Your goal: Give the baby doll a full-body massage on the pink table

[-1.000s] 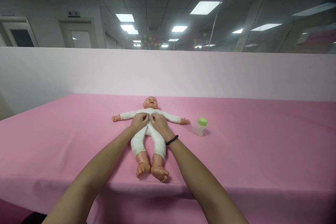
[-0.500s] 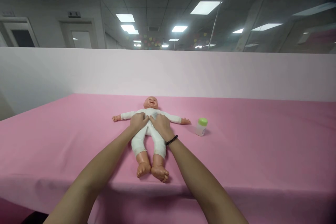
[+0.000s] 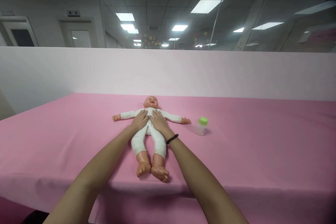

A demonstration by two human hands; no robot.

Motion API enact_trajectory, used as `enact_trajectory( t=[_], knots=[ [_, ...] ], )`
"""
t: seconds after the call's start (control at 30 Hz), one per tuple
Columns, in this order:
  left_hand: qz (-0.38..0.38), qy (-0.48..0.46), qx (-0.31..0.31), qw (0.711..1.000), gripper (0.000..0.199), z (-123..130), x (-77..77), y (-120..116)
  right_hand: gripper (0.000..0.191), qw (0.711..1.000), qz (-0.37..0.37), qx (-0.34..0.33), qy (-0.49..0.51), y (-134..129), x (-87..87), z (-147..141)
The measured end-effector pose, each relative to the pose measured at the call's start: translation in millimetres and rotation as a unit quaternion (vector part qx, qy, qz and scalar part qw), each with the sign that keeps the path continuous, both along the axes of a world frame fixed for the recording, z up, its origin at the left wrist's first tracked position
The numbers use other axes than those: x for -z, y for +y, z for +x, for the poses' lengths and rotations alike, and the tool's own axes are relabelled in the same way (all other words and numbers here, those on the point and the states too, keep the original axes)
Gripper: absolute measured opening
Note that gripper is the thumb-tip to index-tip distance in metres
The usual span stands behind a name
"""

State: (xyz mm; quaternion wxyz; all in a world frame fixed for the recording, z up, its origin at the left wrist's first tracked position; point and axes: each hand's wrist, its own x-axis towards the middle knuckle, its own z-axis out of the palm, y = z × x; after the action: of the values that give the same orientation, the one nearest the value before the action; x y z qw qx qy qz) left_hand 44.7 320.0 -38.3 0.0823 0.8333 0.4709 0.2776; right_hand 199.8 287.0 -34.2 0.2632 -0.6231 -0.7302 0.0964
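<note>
Baby doll [image 3: 150,114]; left hand [image 3: 140,120] and right hand [image 3: 160,121] spread flat on its chest.

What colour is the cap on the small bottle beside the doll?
The cap of the small bottle is light green, with no pattern visible; it shows best in the head view.

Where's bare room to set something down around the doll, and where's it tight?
Bare pink cloth spreads right of the bottle, and left of the doll, above the left forearm. It's crowded on the doll's chest, where the left hand and right hand nearly meet.
</note>
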Motion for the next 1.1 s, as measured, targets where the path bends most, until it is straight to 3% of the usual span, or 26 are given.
enact_trajectory(
  t=[0.13, 0.23, 0.37, 0.47, 0.53, 0.7, 0.8, 0.9, 1.0, 1.1],
  knots=[
    [0.042, 0.000, -0.077, 0.996, 0.038, 0.6, -5.8, -10.9, 0.060, 0.996, 0.060, 0.067, 0.011, -11.5, -6.9, -3.0],
    [0.080, 0.005, -0.101, 0.992, 0.035, 1.1, -10.9, -19.5, 0.047, 0.996, 0.075, 0.037, 0.032, -14.6, -9.4, -3.1],
    [0.104, -0.028, -0.007, 0.994, 0.032, 0.7, -10.9, -19.1, 0.039, 0.996, 0.075, -0.037, 0.035, -9.9, -8.0, -2.3],
    [0.080, -0.056, 0.058, 0.994, 0.037, -1.1, -5.2, -9.2, 0.042, 0.996, 0.062, -0.056, 0.032, -3.9, -5.7, -2.4],
    [0.054, -0.046, 0.068, 0.995, 0.045, -2.2, -0.9, -1.9, 0.048, 0.997, 0.046, -0.050, 0.028, 0.2, -4.1, -2.4],
    [0.007, 0.019, -0.014, 1.000, 0.051, -0.8, -1.4, -1.4, 0.064, 1.000, 0.016, 0.002, 0.020, 2.2, -0.5, -1.7],
    [0.033, 0.050, -0.078, 0.995, 0.041, 1.5, -10.3, -14.6, 0.062, 0.999, 0.018, 0.021, 0.018, -3.7, -0.4, -1.1],
    [0.077, 0.077, -0.100, 0.989, 0.037, 2.2, -16.9, -25.0, 0.054, 1.000, 0.019, 0.007, 0.014, -9.1, -3.0, -1.0],
    [0.098, 0.048, -0.043, 0.993, 0.036, 0.5, -15.6, -23.5, 0.046, 0.999, 0.014, -0.034, 0.009, -8.9, -6.9, -1.1],
    [0.074, 0.005, 0.038, 0.996, 0.043, -2.0, -8.2, -11.7, 0.050, 0.998, -0.005, -0.063, 0.004, -3.7, -9.1, -0.5]
  ],
)
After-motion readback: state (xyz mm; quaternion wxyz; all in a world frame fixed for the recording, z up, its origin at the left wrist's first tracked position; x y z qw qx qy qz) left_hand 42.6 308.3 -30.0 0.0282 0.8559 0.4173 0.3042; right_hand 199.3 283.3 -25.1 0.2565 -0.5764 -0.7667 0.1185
